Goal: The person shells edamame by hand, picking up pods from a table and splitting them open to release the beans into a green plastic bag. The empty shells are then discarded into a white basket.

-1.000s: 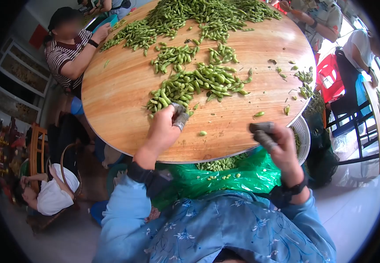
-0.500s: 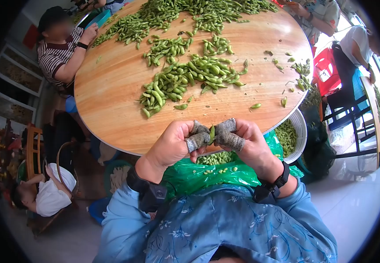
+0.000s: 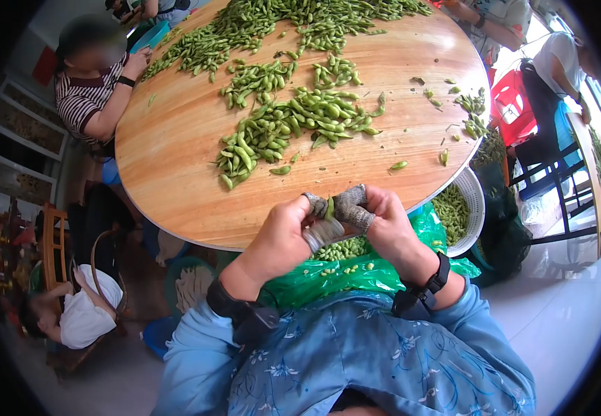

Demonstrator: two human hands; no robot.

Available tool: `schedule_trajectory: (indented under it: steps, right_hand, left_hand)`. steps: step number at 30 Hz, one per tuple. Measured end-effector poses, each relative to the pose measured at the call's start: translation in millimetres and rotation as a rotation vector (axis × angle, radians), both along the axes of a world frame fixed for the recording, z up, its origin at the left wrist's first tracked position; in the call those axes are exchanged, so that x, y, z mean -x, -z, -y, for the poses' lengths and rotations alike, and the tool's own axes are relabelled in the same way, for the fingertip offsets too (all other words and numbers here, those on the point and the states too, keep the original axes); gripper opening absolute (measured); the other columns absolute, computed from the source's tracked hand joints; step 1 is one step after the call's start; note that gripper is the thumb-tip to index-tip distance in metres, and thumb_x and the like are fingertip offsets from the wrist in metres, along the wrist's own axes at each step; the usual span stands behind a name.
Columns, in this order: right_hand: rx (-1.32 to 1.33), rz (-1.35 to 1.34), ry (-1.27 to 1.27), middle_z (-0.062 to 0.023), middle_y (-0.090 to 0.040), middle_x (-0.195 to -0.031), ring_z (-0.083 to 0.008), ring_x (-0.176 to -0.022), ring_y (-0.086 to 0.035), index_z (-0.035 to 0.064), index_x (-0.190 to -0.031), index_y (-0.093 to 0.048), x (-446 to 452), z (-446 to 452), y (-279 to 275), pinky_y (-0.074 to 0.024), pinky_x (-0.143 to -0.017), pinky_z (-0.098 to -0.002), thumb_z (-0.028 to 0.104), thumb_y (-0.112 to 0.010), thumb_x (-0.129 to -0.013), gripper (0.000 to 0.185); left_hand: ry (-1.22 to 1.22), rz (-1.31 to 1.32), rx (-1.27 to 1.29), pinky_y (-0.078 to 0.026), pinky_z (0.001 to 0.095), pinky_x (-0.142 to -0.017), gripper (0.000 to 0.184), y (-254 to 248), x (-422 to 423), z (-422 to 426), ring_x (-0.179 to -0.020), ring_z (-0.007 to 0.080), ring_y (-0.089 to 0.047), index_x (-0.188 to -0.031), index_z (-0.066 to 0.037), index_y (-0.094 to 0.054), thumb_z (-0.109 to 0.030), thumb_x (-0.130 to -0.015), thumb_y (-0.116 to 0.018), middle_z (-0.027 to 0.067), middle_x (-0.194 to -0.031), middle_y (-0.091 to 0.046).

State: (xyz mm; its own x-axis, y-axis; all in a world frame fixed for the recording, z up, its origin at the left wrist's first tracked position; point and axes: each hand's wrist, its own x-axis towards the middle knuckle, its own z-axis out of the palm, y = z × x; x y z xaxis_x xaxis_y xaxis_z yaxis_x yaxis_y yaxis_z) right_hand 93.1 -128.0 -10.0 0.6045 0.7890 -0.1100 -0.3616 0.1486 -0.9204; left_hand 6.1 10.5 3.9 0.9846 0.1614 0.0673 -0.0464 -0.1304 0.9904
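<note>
Between my two hands, just past the near table edge, is a green soybean pod (image 3: 329, 209). My left hand (image 3: 286, 232) is closed on it, thumb and forefinger wrapped in grey knitted finger covers. My right hand (image 3: 380, 218), with similar covers, pinches the pod from the other side; its fingertips hide part of it. Below the hands lie shelled green beans (image 3: 342, 249) on a green plastic bag (image 3: 300, 281) over my lap. A heap of pods (image 3: 272, 128) sits on the wooden table (image 3: 196, 173) in front of me.
A larger pile of pods (image 3: 245, 31) covers the far side of the table. A white basket (image 3: 477, 208) of pods stands at the table's right edge. People sit around: one in a striped shirt (image 3: 82, 104) at left, another in a white shirt (image 3: 92, 315) lower left. A red chair (image 3: 512, 104) is at right.
Both hands have shifted slightly left, still holding the pod. My left thumb has turned downward and toward the right hand. The whole view has moved a little.
</note>
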Motion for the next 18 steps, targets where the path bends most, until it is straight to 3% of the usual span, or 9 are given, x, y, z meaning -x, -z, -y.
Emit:
schedule_trajectory:
  steps: [1,2,4,5,6,9,12,15,18]
  right_hand:
    - [0.000,0.000,-0.001,-0.0010,-0.057,-0.078,-0.0066,-0.072,-0.051,-0.0016,-0.086,-0.055,1.4,0.3,-1.2,-0.0422,-0.067,-0.0212,0.008,-0.055,-0.081,0.011]
    - [-0.034,-0.006,0.004,-0.0016,-0.057,-0.078,-0.0071,-0.073,-0.052,-0.0018,-0.085,-0.054,2.6,0.2,-2.6,-0.0427,-0.067,-0.0215,0.008,-0.055,-0.081,0.011]
    - [-0.070,-0.013,0.008,-0.0021,-0.058,-0.079,-0.0076,-0.073,-0.053,-0.0020,-0.085,-0.054,3.1,0.1,-3.0,-0.0432,-0.067,-0.0218,0.008,-0.056,-0.080,0.011]
    - [-0.053,0.043,0.010,-0.0027,-0.058,-0.080,-0.0082,-0.073,-0.053,-0.0022,-0.086,-0.054,2.1,1.4,-2.4,-0.0438,-0.068,-0.0222,0.007,-0.056,-0.080,0.011]
    - [-0.036,0.099,0.012,-0.0032,-0.058,-0.081,-0.0088,-0.074,-0.054,-0.0024,-0.086,-0.054,1.6,2.3,-2.2,-0.0444,-0.069,-0.0227,0.007,-0.056,-0.080,0.011]
    - [-0.127,0.059,-0.011,-0.0033,-0.058,-0.081,-0.0091,-0.075,-0.054,-0.0027,-0.087,-0.054,3.1,3.3,-4.8,-0.0450,-0.072,-0.0239,0.007,-0.055,-0.081,0.012]
    - [-0.104,0.134,-0.011,-0.0032,-0.058,-0.081,-0.0090,-0.076,-0.054,-0.0030,-0.088,-0.054,3.9,4.1,-3.2,-0.0452,-0.072,-0.0247,0.007,-0.055,-0.081,0.012]
    - [-0.162,0.088,-0.059,-0.0030,-0.057,-0.081,-0.0088,-0.076,-0.053,-0.0032,-0.087,-0.054,2.2,5.4,-0.6,-0.0451,-0.072,-0.0247,0.008,-0.055,-0.081,0.012]
    - [-0.152,0.046,-0.098,-0.0029,-0.057,-0.080,-0.0086,-0.077,-0.053,-0.0030,-0.087,-0.054,2.4,6.4,-2.8,-0.0446,-0.072,-0.0239,0.008,-0.055,-0.081,0.013]
  left_hand:
    - [0.005,-0.098,-0.313,-0.044,0.0289,-0.054,0.017,-15.9,4.0,2.2,-0.063,0.0176,-0.056,-0.085,0.002,-0.050,-0.006,-0.074,-0.061,0.0056,-0.071,-0.055]
    - [0.004,-0.097,-0.314,-0.044,0.0289,-0.054,0.017,-14.2,4.1,2.0,-0.063,0.0176,-0.056,-0.085,0.002,-0.050,-0.006,-0.074,-0.061,0.0056,-0.071,-0.055]
    - [-0.115,0.226,-0.993,-0.045,0.0330,-0.058,0.022,-5.0,4.5,1.6,-0.068,0.0291,-0.056,-0.089,0.003,-0.050,-0.002,-0.069,-0.060,0.0137,-0.074,-0.056]
    - [-0.121,0.271,-0.959,-0.043,0.0438,-0.060,0.030,1.1,5.1,2.9,-0.069,0.0371,-0.052,-0.088,0.003,-0.049,0.004,-0.058,-0.053,0.0187,-0.079,-0.052]
    - [-0.121,0.272,-0.959,-0.043,0.0438,-0.060,0.030,3.0,5.0,3.1,-0.069,0.0371,-0.052,-0.088,0.003,-0.049,0.004,-0.058,-0.053,0.0187,-0.079,-0.052]
    - [-0.141,0.324,-0.784,-0.043,0.0403,-0.058,0.026,5.4,5.1,5.0,-0.066,0.0366,-0.052,-0.087,0.002,-0.049,0.002,-0.062,-0.055,0.0183,-0.075,-0.052]
    - [-0.154,0.276,-0.448,-0.042,0.0307,-0.051,0.013,4.7,8.6,7.1,-0.057,0.0260,-0.053,-0.085,0.001,-0.050,-0.001,-0.073,-0.054,0.0117,-0.067,-0.053]
    - [-0.050,-0.174,0.466,-0.033,0.0164,-0.043,0.011,1.4,15.6,1.7,-0.051,0.0045,-0.045,-0.089,-0.001,-0.053,-0.004,-0.084,-0.043,0.0017,-0.066,-0.052]
    - [-0.002,-0.314,0.429,-0.035,0.0174,-0.043,0.009,-7.2,16.1,-5.7,-0.052,0.0017,-0.043,-0.086,0.000,-0.053,-0.007,-0.085,-0.047,-0.0033,-0.063,-0.050]
